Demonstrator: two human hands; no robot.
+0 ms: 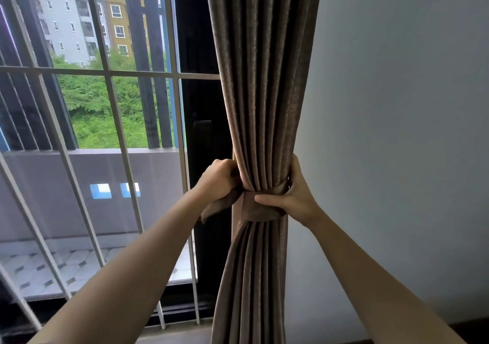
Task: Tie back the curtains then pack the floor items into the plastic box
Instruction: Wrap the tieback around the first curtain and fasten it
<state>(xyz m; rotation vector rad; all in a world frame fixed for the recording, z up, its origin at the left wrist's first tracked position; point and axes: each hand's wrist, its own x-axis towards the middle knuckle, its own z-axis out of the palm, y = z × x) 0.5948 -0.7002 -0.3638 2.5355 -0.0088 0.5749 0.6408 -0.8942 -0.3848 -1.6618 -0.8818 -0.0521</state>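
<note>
A brown pleated curtain (262, 92) hangs gathered into a bundle at the right edge of the window. A matching fabric tieback (260, 206) wraps the bundle at its narrowest point. My left hand (219, 179) is closed on the tieback's loose end at the bundle's left side, and a flap of that end hangs below the fist. My right hand (293, 195) cups the bundle's right side, its thumb pressed across the band's front. The plastic box and the floor items are out of view.
A white metal grille (113, 105) covers the window to the left, with a balcony, trees and buildings beyond. The dark window frame (203, 137) stands just behind the curtain. A plain white wall (397, 132) fills the right side.
</note>
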